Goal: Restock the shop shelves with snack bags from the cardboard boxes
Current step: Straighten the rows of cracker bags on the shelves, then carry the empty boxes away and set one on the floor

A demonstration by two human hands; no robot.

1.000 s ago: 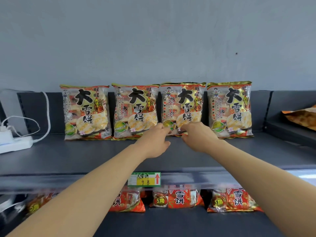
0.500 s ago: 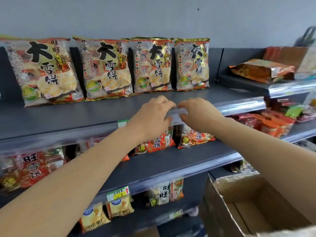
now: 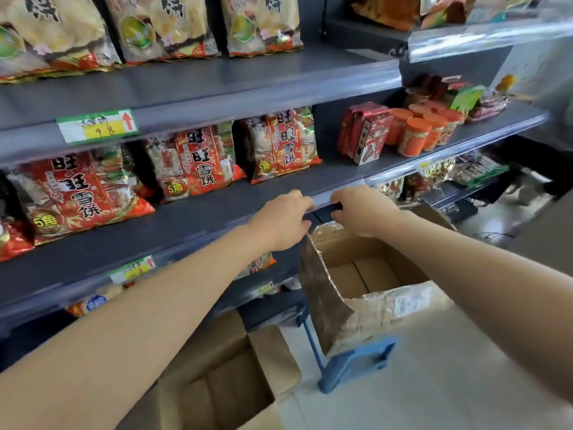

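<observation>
My left hand (image 3: 283, 220) and my right hand (image 3: 359, 209) hang side by side, fingers loosely curled, holding nothing, just above an open cardboard box (image 3: 369, 293) whose inside shows only bare bottom. That box stands on a blue stool (image 3: 350, 364). A second open cardboard box (image 3: 223, 380) sits on the floor below my left arm. Gold snack bags (image 3: 173, 26) stand on the top shelf (image 3: 198, 88). Red snack bags (image 3: 279, 144) stand on the middle shelf (image 3: 198, 218), behind my hands.
Red boxes (image 3: 362, 131) and orange-lidded jars (image 3: 415, 135) fill the shelf section to the right. More packets (image 3: 459, 172) lie on lower shelves. A price tag (image 3: 97, 125) sticks to the top shelf edge. Pale floor (image 3: 449, 383) spreads at the lower right.
My view has swung down and right from the top shelf. Both hands have come away from the gold bags and dropped past the shelf edges to above the box.
</observation>
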